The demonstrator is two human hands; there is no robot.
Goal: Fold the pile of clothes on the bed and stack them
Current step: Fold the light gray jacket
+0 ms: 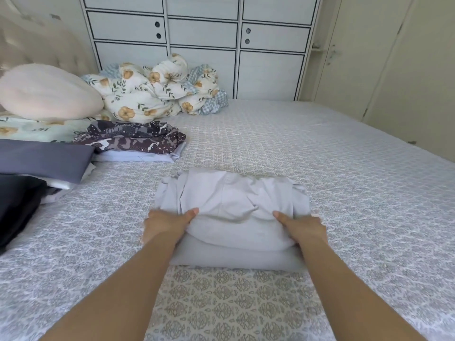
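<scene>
bed: widest item in view, covered in a pale sheet with a small grey lattice print; it serves as the landmark for every entry below.

floral bedding: large crumpled heap at the far side of the bed, white with orange flowers and a blue check lining; bulky, soft, unfolded.

cushion: rounded, cream, at the far left of the bed beside the floral bedding.

folded stack: at the left edge of the bed, a grey-purple piece on top of a black one with pale layers between (exact count cannot be told).

patterned garment: dark brown-and-white print, loosely bunched on a pale lilac folded piece, left of the bed's middle; it looks not yet properly folded.

pale grey garment: the item in hand, near the middle of the bed toward the near edge. plain, matte light grey with soft creases; folded into a thick rectangle of several layers, the top layer rumpled and puffed, the near fold rounded. judged light, limp and non-slippery, not fragile; layers will likely slide apart if lifted by one edge. best hold is judged to be at both short sides, fingers under the bundle and thumbs on top.

left hand: grips the left end of the garment, thumb on top, fingers tucked out of sight at its side.

right hand: grips the right end in mirror fashion, thumb pressing the top layer.
</scene>
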